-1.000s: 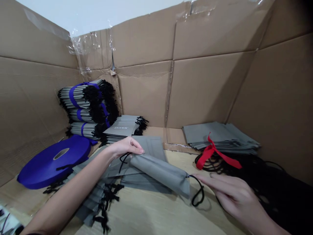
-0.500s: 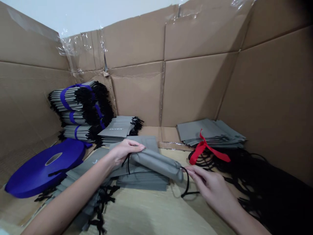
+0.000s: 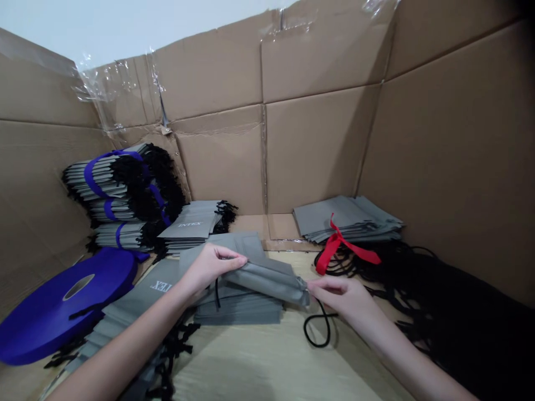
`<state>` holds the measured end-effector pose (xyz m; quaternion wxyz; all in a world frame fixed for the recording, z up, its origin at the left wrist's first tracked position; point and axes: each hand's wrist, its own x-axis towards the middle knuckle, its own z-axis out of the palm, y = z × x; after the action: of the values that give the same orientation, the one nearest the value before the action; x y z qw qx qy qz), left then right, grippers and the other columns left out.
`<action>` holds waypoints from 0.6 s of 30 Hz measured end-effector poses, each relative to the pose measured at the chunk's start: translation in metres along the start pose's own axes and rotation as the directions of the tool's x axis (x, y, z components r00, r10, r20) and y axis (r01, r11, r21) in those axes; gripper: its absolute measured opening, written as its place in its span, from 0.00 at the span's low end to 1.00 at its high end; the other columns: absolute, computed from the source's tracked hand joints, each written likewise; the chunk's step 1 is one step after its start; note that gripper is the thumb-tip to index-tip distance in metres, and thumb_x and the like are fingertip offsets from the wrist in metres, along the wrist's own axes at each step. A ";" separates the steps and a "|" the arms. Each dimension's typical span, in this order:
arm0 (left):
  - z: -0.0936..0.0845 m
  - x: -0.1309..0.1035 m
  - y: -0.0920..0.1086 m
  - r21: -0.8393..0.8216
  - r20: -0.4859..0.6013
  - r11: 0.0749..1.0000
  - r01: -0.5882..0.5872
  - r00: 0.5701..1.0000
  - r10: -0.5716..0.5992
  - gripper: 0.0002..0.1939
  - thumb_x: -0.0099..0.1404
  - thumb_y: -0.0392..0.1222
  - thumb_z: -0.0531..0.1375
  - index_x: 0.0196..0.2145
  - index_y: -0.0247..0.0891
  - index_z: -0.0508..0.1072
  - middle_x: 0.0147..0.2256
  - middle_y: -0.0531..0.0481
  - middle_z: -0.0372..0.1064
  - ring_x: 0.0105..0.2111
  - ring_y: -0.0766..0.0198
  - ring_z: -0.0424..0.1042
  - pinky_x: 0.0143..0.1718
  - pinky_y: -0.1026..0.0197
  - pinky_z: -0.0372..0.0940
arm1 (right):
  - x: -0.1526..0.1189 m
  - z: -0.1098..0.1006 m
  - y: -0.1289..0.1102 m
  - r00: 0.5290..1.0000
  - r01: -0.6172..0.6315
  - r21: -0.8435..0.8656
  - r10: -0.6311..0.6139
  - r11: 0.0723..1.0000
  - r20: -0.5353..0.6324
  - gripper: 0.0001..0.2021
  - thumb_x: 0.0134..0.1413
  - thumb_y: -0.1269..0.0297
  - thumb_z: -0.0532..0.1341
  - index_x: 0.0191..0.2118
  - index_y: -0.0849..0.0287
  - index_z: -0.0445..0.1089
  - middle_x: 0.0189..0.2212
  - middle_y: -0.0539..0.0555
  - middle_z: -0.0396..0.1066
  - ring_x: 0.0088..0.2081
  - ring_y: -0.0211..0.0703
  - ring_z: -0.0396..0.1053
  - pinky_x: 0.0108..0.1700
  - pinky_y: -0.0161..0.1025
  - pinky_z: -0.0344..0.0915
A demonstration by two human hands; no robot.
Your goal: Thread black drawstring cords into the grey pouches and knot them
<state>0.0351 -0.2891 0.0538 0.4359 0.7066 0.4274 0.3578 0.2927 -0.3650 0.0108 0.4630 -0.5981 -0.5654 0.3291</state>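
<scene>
A grey fabric drawstring pouch [image 3: 273, 281] stretches between my two hands, bunched lengthwise above a stack of flat grey pouches [image 3: 242, 312]. My left hand [image 3: 217, 264] pinches its left part, thumb and fingers closed. At the right end, my right hand [image 3: 345, 295] is pinched against the pouch's corner; what exactly lies between the fingertips is too small to tell. A black cord [image 3: 317, 334] hangs in a loop below that corner. Another short length of black cord [image 3: 217, 294] dangles under my left hand.
Blue ribbon roll [image 3: 37, 306] lies left, below bundled pouches [image 3: 112, 192] tied with blue bands. Printed pouches [image 3: 188, 223] are piled behind my left hand. At right are more grey pouches [image 3: 343, 214], a red ribbon [image 3: 334, 253] and black cords [image 3: 443, 312]. Cardboard walls [image 3: 309, 150] enclose the table.
My right fingertips have come closer against the pouch's end. The black cord there now hangs lower in a loop. My left hand keeps its hold, and the view has shifted slightly.
</scene>
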 end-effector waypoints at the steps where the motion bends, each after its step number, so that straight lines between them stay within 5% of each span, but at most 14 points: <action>1: 0.000 -0.001 0.000 0.005 0.000 1.000 -0.005 1.000 0.005 0.14 0.50 0.49 0.65 0.31 0.36 0.79 0.33 0.46 0.77 0.33 0.60 0.72 0.35 0.63 0.62 | -0.001 0.001 0.001 1.000 0.009 0.005 -0.009 1.000 -0.029 0.12 0.38 0.56 0.62 0.23 0.59 0.76 0.30 0.56 0.77 0.33 0.49 0.72 0.35 0.37 0.66; 8: 0.005 -0.002 0.000 0.033 -0.023 0.998 -0.045 0.999 0.045 0.14 0.52 0.49 0.63 0.32 0.36 0.79 0.33 0.47 0.76 0.33 0.60 0.71 0.34 0.64 0.62 | -0.003 0.005 0.005 0.987 -0.024 0.012 0.026 1.000 -0.157 0.10 0.35 0.60 0.61 0.24 0.60 0.76 0.25 0.55 0.76 0.28 0.47 0.72 0.28 0.36 0.65; 14: -0.018 0.006 0.003 0.115 0.080 0.987 -0.111 0.992 0.102 0.19 0.59 0.52 0.56 0.29 0.32 0.77 0.21 0.52 0.70 0.22 0.68 0.63 0.23 0.67 0.54 | -0.001 0.009 0.011 0.980 -0.124 0.113 0.140 0.986 -0.144 0.09 0.35 0.58 0.58 0.17 0.57 0.67 0.14 0.49 0.65 0.17 0.36 0.62 0.17 0.31 0.51; 18: -0.025 0.009 0.004 0.199 -0.052 0.965 -0.171 0.981 0.185 0.14 0.55 0.48 0.60 0.22 0.32 0.73 0.19 0.54 0.64 0.21 0.68 0.61 0.23 0.68 0.53 | 0.003 0.008 0.008 0.985 -0.100 0.101 0.113 0.990 -0.132 0.07 0.31 0.60 0.56 0.13 0.56 0.61 0.12 0.46 0.60 0.16 0.32 0.55 0.18 0.31 0.48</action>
<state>0.0181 -0.2741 0.0679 0.3158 0.7681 0.4101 0.3769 0.2892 -0.3603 0.0008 0.5099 -0.6264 -0.4832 0.3377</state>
